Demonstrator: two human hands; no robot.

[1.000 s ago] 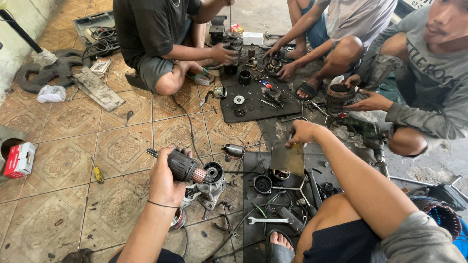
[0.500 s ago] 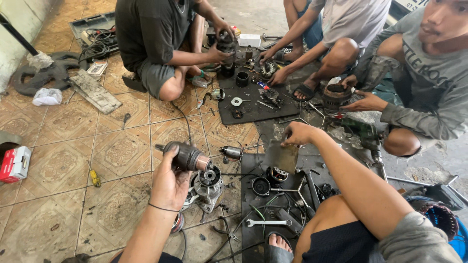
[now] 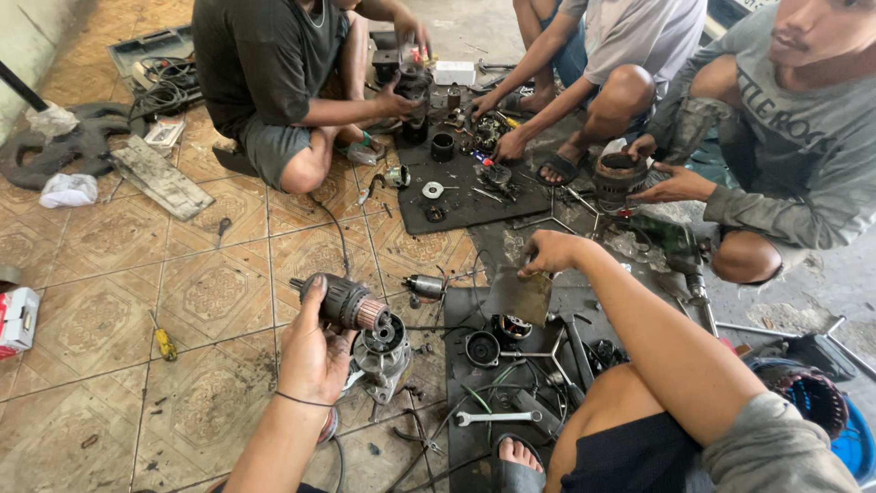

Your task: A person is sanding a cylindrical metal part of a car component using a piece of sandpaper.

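My left hand (image 3: pixel 313 351) grips a dark motor armature (image 3: pixel 342 300) with a copper commutator end, held just above a grey metal housing (image 3: pixel 383 351) on the tiled floor. My right hand (image 3: pixel 550 253) pinches the top edge of a dirty rag (image 3: pixel 520 294), hanging it over the black mat (image 3: pixel 461 374). Below the rag lie a small round stator part (image 3: pixel 511 327) and a black ring cup (image 3: pixel 482 348).
A spanner (image 3: pixel 493 417) and my foot (image 3: pixel 520 456) lie at the mat's near edge. Three people sit opposite around a second black mat (image 3: pixel 474 205) with motor parts. A yellow screwdriver (image 3: pixel 164 342) and a red box (image 3: pixel 16 319) are on the left tiles.
My left hand has turned the armature and lowered it closer to the grey housing. My right hand stays on the rag. The view has shifted slightly.
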